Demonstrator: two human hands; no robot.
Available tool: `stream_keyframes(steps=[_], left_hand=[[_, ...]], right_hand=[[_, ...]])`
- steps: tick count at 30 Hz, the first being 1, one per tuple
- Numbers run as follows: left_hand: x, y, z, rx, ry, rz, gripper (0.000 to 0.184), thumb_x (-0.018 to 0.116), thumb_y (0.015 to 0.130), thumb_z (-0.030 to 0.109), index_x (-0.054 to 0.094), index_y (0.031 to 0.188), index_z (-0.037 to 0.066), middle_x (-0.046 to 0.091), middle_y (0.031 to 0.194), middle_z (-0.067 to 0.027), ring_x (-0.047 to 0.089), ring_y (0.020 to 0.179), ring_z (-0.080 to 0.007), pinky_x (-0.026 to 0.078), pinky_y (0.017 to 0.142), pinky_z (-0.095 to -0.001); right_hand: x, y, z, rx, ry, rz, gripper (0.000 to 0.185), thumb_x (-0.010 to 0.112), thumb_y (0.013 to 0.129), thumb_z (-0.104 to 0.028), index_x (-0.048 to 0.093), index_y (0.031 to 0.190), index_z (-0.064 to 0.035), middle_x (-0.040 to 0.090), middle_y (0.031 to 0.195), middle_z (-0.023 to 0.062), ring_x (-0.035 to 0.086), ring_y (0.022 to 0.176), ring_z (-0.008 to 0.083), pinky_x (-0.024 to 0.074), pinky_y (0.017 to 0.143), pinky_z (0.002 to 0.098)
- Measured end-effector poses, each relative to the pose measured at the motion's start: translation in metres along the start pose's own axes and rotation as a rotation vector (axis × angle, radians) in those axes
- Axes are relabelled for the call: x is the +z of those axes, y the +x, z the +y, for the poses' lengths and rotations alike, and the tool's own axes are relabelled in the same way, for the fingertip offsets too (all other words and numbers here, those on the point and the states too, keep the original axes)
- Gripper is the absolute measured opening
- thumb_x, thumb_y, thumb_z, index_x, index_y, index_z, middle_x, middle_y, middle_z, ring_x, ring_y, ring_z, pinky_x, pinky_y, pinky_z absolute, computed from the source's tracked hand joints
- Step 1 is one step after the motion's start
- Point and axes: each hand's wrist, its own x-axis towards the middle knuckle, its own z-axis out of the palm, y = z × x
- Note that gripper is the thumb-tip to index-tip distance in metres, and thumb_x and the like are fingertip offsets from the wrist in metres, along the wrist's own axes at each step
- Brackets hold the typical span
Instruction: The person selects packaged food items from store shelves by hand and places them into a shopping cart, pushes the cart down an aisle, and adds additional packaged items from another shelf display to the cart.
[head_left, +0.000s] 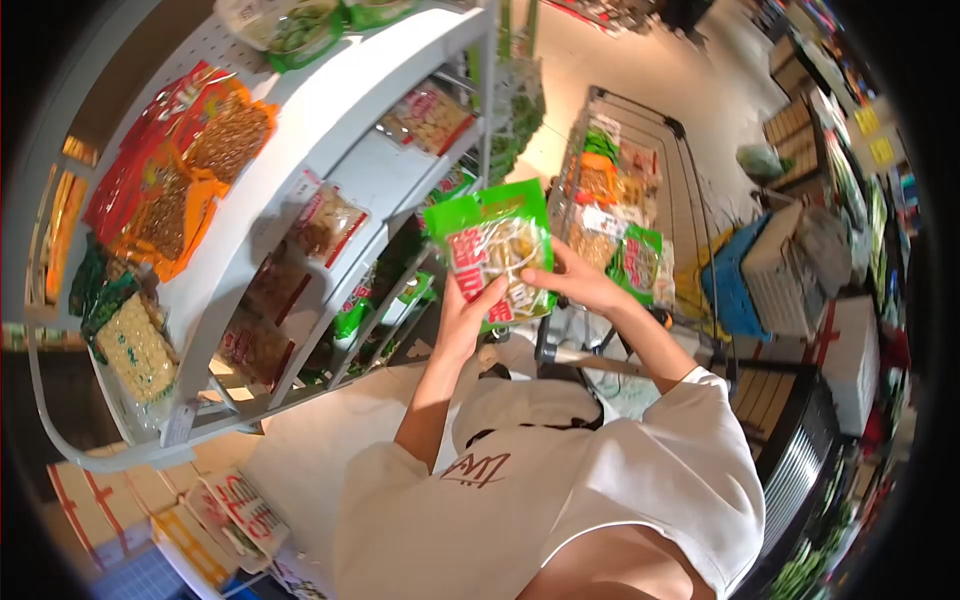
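In front of my chest I hold a green plastic food packet (490, 235) with red and white lettering and a clear window showing pale contents. My left hand (464, 322) grips its lower left edge, the thumb lying across the front. At its right side, my right hand (582, 283) closes on the packet with the thumb on the front. Beyond my right hand stands a wire shopping cart (640, 111). Inside the cart lie several packets, among them a similar green packet (640, 258) and an orange one (597, 178).
On my left rises a white tiered shelf (390, 70) bearing orange packets (230, 130), a pack of pale beads or grains (137, 348) and red-edged bags (333, 222). To the right are a blue crate (738, 285), a white foam box (850, 365) and dark produce stands.
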Motion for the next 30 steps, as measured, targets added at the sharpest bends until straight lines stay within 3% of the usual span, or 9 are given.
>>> stream_keyframes(steps=[5,11,12,15,20,25,30], left_hand=[[0.061,0.000,0.002,-0.039,0.224,-0.325,0.045,0.065,0.088,0.006,0.044,0.128,0.004,0.059,0.113,-0.0055,0.058,0.100,-0.0112,0.048,0.087,-0.0275],[0.122,-0.013,-0.017,0.159,0.436,-0.444,0.039,0.064,0.089,0.011,0.047,0.123,0.001,0.060,0.107,-0.0049,0.058,0.092,-0.0099,0.048,0.081,-0.0269],[0.134,-0.019,-0.012,-0.008,0.352,-0.438,0.034,0.063,0.090,0.011,0.049,0.119,0.002,0.059,0.104,-0.0047,0.056,0.093,-0.0097,0.046,0.083,-0.0270],[0.156,-0.024,-0.034,-0.002,0.274,-0.432,0.030,0.062,0.091,0.011,0.049,0.117,0.002,0.059,0.104,-0.0051,0.055,0.095,-0.0099,0.045,0.085,-0.0270],[0.193,-0.039,-0.069,-0.023,0.219,-0.380,0.030,0.060,0.092,0.010,0.046,0.118,0.002,0.060,0.108,-0.0076,0.057,0.098,-0.0109,0.045,0.087,-0.0272],[0.216,-0.046,-0.088,-0.028,0.247,-0.326,0.028,0.061,0.092,0.009,0.047,0.115,0.002,0.062,0.107,-0.0085,0.058,0.096,-0.0108,0.046,0.085,-0.0269],[0.232,-0.053,-0.095,-0.105,0.263,-0.267,0.028,0.060,0.091,0.008,0.047,0.116,0.002,0.063,0.105,-0.0089,0.059,0.095,-0.0112,0.046,0.085,-0.0269]], right_hand=[[-0.019,-0.085,-0.005,-0.094,-0.056,0.187,0.055,0.071,0.085,-0.021,0.048,0.131,-0.0015,0.059,0.121,0.0068,0.054,0.107,0.0144,0.0439,0.094,0.0305],[-0.042,-0.151,-0.001,-0.121,0.220,0.422,0.051,0.072,0.082,-0.010,0.050,0.128,-0.0013,0.061,0.118,0.0072,0.057,0.105,0.0146,0.0453,0.092,0.0311],[-0.049,-0.158,0.004,-0.114,0.259,0.451,0.051,0.072,0.081,-0.008,0.051,0.126,-0.0016,0.061,0.117,0.0074,0.057,0.105,0.0147,0.0458,0.091,0.0311],[-0.072,-0.183,0.008,-0.121,0.279,0.533,0.050,0.072,0.080,-0.007,0.051,0.126,-0.0017,0.062,0.116,0.0075,0.058,0.104,0.0145,0.0460,0.091,0.0307],[-0.111,-0.218,0.014,-0.098,0.390,0.482,0.051,0.070,0.082,-0.009,0.049,0.128,-0.0011,0.060,0.119,0.0082,0.057,0.106,0.0159,0.0447,0.093,0.0310],[-0.136,-0.238,0.028,-0.201,0.163,0.359,0.057,0.068,0.084,-0.006,0.041,0.135,-0.0008,0.056,0.126,0.0090,0.054,0.113,0.0172,0.0419,0.099,0.0324],[-0.156,-0.243,0.030,-0.143,0.327,0.328,0.054,0.067,0.082,-0.001,0.044,0.131,-0.0005,0.058,0.122,0.0088,0.055,0.110,0.0164,0.0438,0.096,0.0326]])
